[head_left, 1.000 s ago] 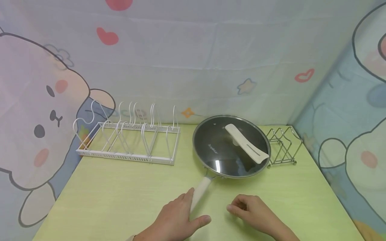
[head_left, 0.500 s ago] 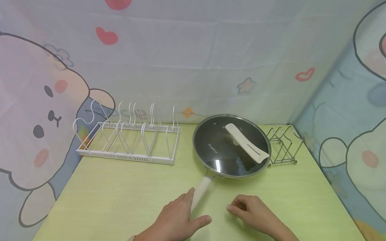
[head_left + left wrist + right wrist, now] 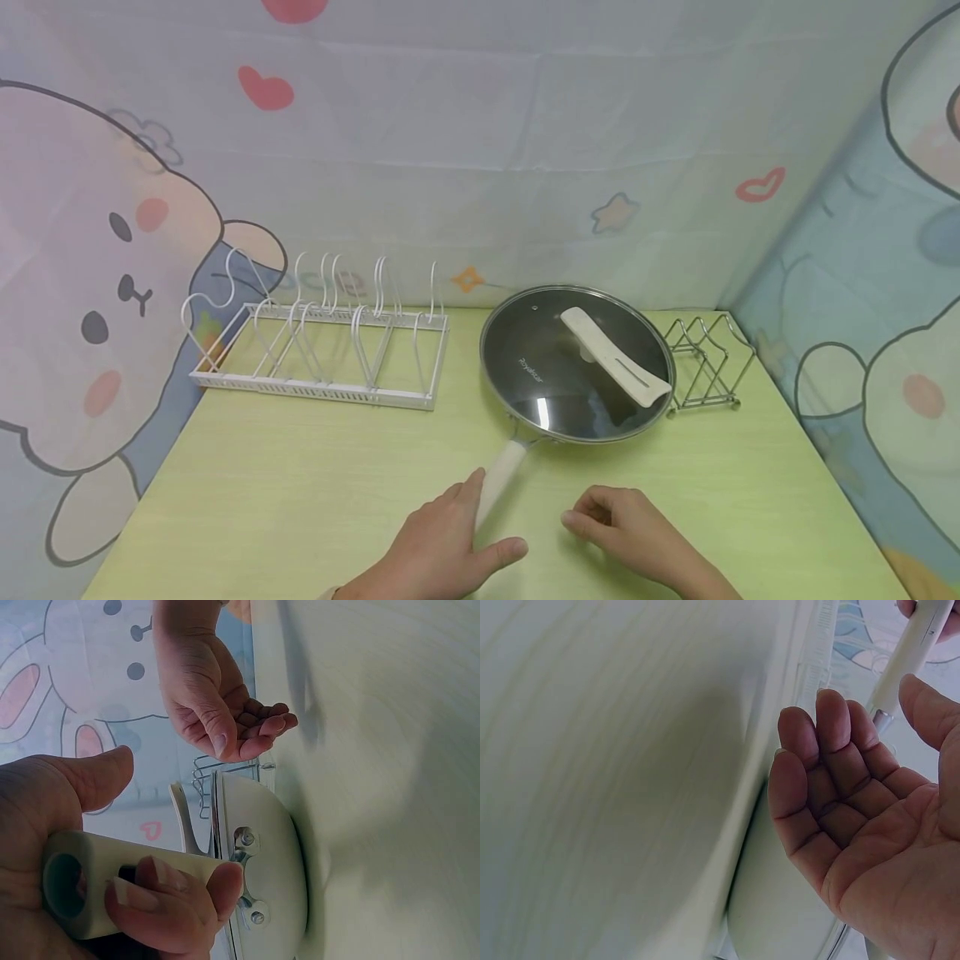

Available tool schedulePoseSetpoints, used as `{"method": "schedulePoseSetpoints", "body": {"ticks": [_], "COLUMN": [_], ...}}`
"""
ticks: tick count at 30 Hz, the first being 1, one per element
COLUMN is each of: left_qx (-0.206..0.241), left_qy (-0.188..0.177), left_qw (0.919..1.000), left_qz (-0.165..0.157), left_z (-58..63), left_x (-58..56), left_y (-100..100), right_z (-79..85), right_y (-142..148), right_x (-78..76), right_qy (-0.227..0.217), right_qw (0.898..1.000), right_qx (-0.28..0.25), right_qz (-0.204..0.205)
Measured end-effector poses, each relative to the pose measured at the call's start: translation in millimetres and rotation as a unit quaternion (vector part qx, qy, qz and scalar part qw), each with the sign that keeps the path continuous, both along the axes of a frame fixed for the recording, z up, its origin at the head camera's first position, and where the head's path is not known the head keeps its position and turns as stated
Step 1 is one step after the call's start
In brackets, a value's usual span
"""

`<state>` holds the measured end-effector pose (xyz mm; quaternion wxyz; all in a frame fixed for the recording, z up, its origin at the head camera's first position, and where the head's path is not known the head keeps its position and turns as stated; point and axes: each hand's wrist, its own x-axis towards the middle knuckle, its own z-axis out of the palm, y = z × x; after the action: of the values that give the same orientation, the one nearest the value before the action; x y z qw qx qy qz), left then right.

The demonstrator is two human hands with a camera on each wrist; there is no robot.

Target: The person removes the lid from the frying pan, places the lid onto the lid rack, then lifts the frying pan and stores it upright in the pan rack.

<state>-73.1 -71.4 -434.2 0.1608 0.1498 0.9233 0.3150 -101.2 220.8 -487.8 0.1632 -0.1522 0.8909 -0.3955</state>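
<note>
A cream frying pan (image 3: 274, 847) stands on the table, its long handle (image 3: 502, 475) pointing toward me. Covering it is a dark glass lid (image 3: 540, 350) with a cream lid handle (image 3: 615, 358). My left hand (image 3: 438, 542) holds the pan's handle; in the left wrist view the fingers curl round it while the thumb sticks out, apart from it. To the right of the handle, my right hand (image 3: 633, 529) hovers low over the table with fingers loosely curled. Its palm, seen in the right wrist view, has nothing in it.
A white wire rack (image 3: 322, 387) with upright loops stands at the back left. At the back right, close beside the pan, is a small metal wire rack (image 3: 705, 404). Cartoon-printed cloth (image 3: 480, 167) hangs behind and at the sides of the pale green table (image 3: 300, 483).
</note>
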Motion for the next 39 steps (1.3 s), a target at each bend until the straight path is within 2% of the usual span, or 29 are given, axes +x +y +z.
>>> {"method": "schedulePoseSetpoints", "body": {"ticks": [12, 39], "left_qx": [0.003, 0.004], "left_qy": [-0.002, 0.003], "left_qw": [1.0, 1.0], "left_qz": [0.003, 0.0], "left_z": [-2.3, -5.1], "left_x": [1.6, 2.2], "left_y": [3.0, 3.4], "right_z": [-1.9, -3.9], "right_y": [-0.1, -1.0], "right_x": [0.2, -0.2], "right_qy": [0.005, 0.005], "right_qw": [1.0, 1.0], "right_qx": [-0.007, 0.007], "right_qz": [0.008, -0.001]}}
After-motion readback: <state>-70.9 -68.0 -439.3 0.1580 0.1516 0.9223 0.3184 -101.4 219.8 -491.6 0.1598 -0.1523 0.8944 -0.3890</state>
